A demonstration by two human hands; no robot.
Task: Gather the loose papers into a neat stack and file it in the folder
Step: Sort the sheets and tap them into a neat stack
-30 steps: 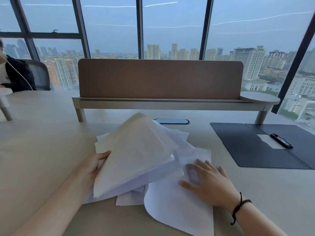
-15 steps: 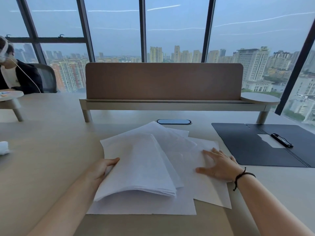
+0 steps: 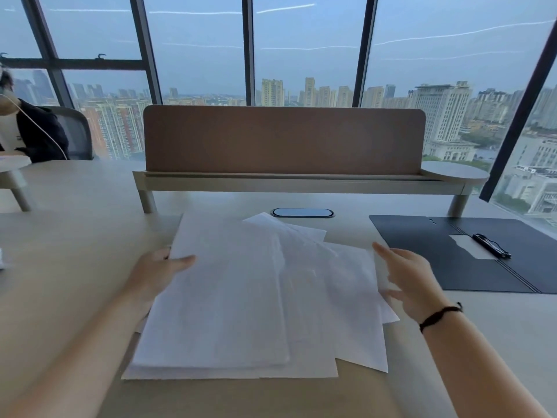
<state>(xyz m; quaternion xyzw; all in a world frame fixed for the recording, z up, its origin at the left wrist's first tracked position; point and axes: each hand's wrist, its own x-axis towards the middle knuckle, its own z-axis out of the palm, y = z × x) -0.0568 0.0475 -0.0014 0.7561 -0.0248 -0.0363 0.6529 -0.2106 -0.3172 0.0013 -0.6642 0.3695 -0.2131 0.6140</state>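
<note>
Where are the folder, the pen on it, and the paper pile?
folder [image 3: 422, 251]: head view, bare dark left panel.
pen [image 3: 492, 245]: head view, middle of its black barrel.
paper pile [image 3: 229, 303]: head view, top sheet of the stacked part.

White papers [image 3: 241, 297] in loose overlapping pile at table centre, near edge. Thicker batch on left, lying almost flat on top, edges roughly aligned. Single sheets fan out beneath it to right and far side, corners askew, one corner reaching toward far grommet. Dark folder [image 3: 437, 260] lies open and flat at right, well apart from pile; pale label patch inside, black clip [image 3: 492, 245] resting beside it near centre fold.
</note>
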